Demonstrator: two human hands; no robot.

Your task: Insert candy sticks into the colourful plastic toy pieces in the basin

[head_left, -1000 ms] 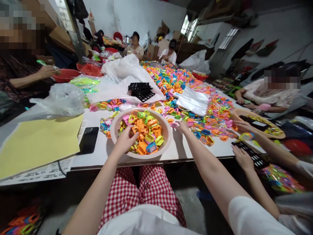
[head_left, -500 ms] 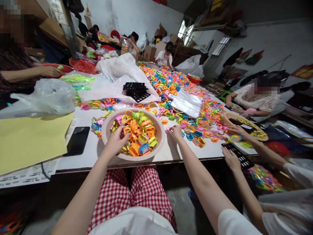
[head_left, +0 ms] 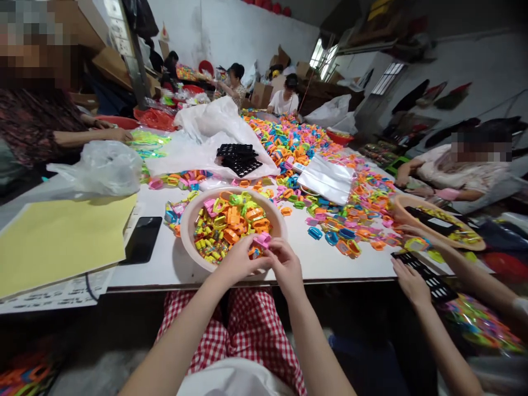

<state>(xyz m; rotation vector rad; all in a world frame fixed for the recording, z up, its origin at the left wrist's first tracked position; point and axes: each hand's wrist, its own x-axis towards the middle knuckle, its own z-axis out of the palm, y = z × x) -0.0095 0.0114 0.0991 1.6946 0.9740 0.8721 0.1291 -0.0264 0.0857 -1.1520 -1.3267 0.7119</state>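
In front of my body, both hands meet over the near right rim of a pale round basin [head_left: 187, 256]. A small pink plastic piece [head_left: 262, 240], shaped like a toy watch case, is pinched between them. My left hand [head_left: 241, 257] reaches across the basin with its fingers closed at the piece. My right hand [head_left: 287, 268] grips it from the right, fingers bent. Inside the basin lie orange and lime plastic cases [head_left: 237, 217] and, to the left, small yellow-and-red wrapped rolls [head_left: 208, 242]. My fingers partly hide the pink piece.
A black phone [head_left: 143, 240] and a yellow sheet [head_left: 66, 236] lie left. Behind the basin are black slotted trays [head_left: 239, 158], a white packet [head_left: 328, 179] and a heap of colourful cases [head_left: 289, 135]. At right, a co-worker's hands [head_left: 414, 286] work at a black tray [head_left: 429, 278].
My right hand has come left from the table to the basin's rim, now with the pink piece. My left hand has moved right from inside the basin to meet it.
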